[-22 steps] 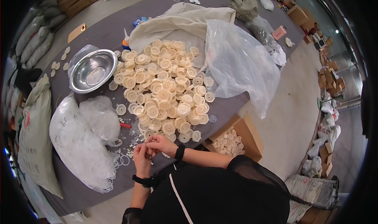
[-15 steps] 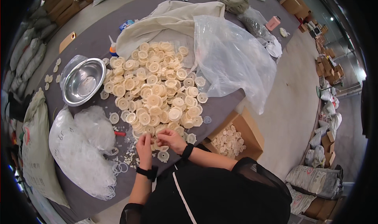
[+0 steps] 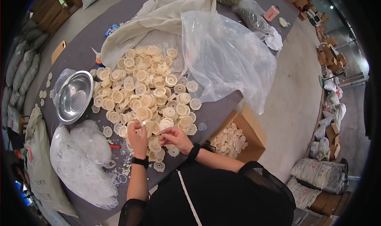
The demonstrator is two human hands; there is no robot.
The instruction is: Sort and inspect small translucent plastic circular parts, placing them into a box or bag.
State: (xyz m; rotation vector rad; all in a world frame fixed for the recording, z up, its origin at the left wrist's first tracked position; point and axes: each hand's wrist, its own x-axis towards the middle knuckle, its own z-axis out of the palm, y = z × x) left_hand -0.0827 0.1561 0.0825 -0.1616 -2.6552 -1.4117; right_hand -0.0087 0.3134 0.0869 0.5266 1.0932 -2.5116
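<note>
Head view is showing the person's left hand [image 3: 137, 143] holding its fingers curled at the near edge of a heap of cream discs [image 3: 137, 103]; whether it is gripping one, the frame is not telling, since the fingertips are blending into the pale pieces. The heap is spreading across the table ahead of the body, its longer axis running from near side to far side. Being round, the discs are pointing no single way: many are lying flat, others are tilting or standing on edge. Farther right, the right hand [image 3: 179, 141] is pressing thumb and forefinger together, pointing them leftward; anything between them is too small to tell. Across the grey-covered table [image 3: 216, 111], a steel bowl [image 3: 77, 97] is sitting left of the heap, a clear bag of rings [image 3: 81, 170] is slumping nearer, a red rod [image 3: 115, 146] is lying among scattered bits, a pale cloth [image 3: 158, 11] is bunching behind, and a plastic sheet [image 3: 230, 63] is draping rightward. Beside the table, an open carton [image 3: 254, 136] is holding smaller discs [image 3: 228, 140]. Stacked sacks [image 3: 18, 67] are lining the room's left; pale floor [image 3: 293, 91] is stretching right, toward cartons [image 3: 332, 59].
</note>
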